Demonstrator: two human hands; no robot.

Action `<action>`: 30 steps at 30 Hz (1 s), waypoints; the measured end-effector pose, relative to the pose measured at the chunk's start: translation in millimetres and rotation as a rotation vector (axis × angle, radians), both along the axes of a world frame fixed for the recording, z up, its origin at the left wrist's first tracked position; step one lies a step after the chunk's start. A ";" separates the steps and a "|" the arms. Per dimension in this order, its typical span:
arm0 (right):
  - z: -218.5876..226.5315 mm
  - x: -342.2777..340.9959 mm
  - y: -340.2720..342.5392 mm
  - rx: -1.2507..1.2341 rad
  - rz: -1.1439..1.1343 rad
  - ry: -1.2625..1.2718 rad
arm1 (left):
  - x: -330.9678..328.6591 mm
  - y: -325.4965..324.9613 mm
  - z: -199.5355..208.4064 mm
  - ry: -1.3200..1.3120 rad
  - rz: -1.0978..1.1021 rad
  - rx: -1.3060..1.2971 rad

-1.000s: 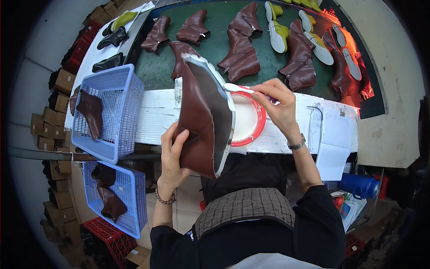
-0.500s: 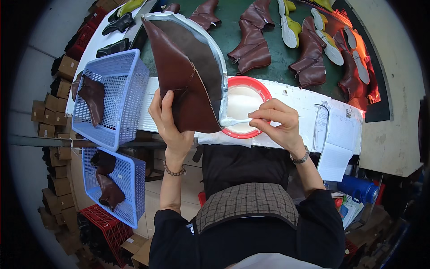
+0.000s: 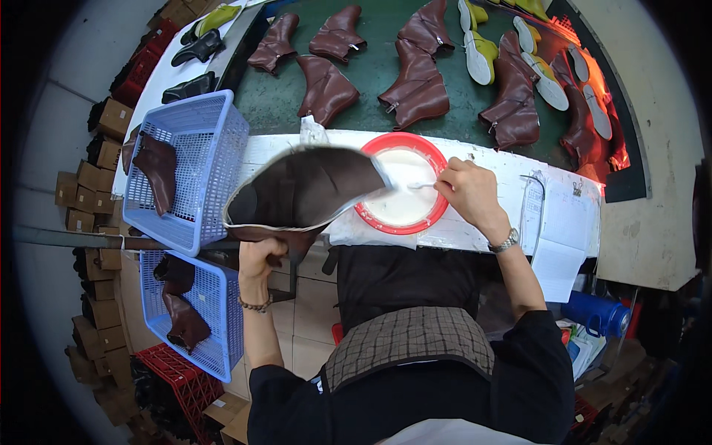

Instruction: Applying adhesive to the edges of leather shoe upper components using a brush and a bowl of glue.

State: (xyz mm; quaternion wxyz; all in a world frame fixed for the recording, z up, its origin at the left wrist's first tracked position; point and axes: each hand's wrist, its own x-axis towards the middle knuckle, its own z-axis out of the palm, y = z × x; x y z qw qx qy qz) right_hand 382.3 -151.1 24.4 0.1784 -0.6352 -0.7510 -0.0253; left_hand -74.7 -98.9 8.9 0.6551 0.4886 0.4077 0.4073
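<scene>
My left hand is closed on a brown leather boot upper, gripping it from below. The upper is tilted so that its dark inner side and open, white-coated edge face up; one end lies over the left rim of a red bowl. White paste or glue fills the bowl. In a pinch, my right hand holds a small white brush over the bowl, its tip at the paste. Motion blurs the end of the upper near the brush.
Several brown boots stand on the green surface behind the white bench. Two blue baskets with boots are at left. Papers lie on the right, above a blue flask.
My left hand has lowered the boot upper and turned it so its inside faces up. My right hand has moved the brush from the upper's edge to the paste in the bowl.
</scene>
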 end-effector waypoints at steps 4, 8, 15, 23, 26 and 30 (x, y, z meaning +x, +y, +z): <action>29.5 5.2 1.3 0.036 0.048 0.604 | 2.8 -21.1 10.4 -0.271 -0.019 -0.154; 54.3 -18.5 16.2 0.203 0.377 0.796 | 29.8 -23.2 17.5 -0.436 -0.072 -0.213; 47.7 -7.2 2.7 0.208 0.321 0.651 | 34.4 -14.6 28.8 -0.564 -0.116 -0.086; 56.3 -4.8 7.0 0.140 0.283 0.808 | 42.7 0.3 25.0 -0.689 -0.272 -0.094; 63.9 -1.3 4.7 0.148 0.271 0.806 | 38.7 -5.9 24.5 -0.562 -0.195 -0.053; 70.2 -12.2 8.9 0.139 0.303 0.758 | 56.3 -23.4 42.2 -0.505 0.090 -0.411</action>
